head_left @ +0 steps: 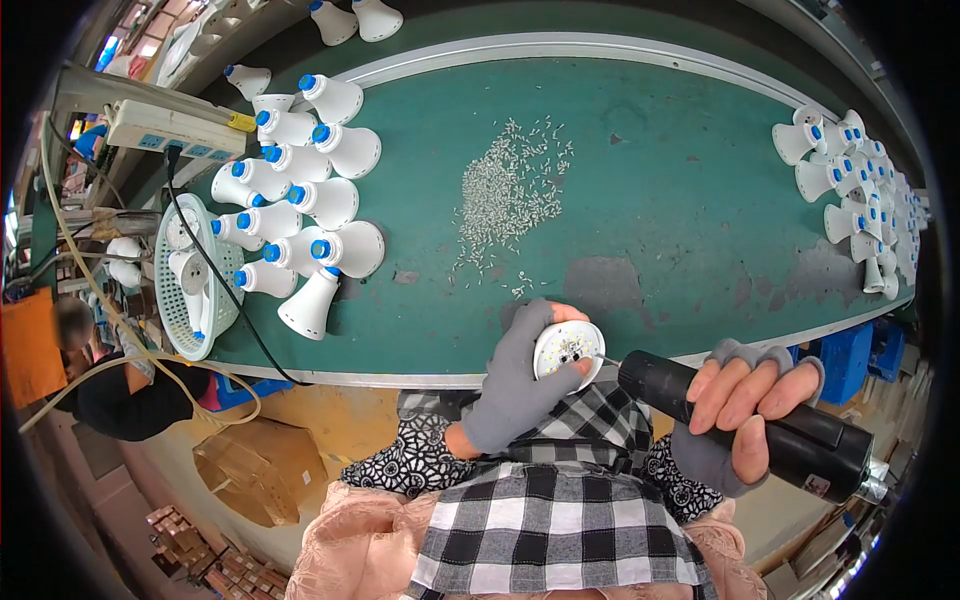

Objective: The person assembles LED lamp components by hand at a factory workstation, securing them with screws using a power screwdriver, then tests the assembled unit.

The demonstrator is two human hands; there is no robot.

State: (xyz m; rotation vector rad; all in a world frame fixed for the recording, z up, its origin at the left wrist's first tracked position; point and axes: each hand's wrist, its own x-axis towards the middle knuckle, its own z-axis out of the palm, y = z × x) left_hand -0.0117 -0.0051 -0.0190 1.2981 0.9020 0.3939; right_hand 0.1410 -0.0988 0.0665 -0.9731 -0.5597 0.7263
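A green mesh basket point(172, 315) stands at the left edge of the green table point(680, 200). Just right of it lies a cluster of white lamp housings point(300, 200). A pile of small screws point(510, 190) lies at the centre, farther away. At the near edge, the left hand point(515, 385), in a grey glove, grips the round LED lamp point(568, 347), thumb on its near rim and fingers wrapped around its far side. The black electric screwdriver point(660, 385) touches the lamp face from the right. The right hand point(745, 405) is clamped around the screwdriver. More housings point(850, 190) lie at the far right.
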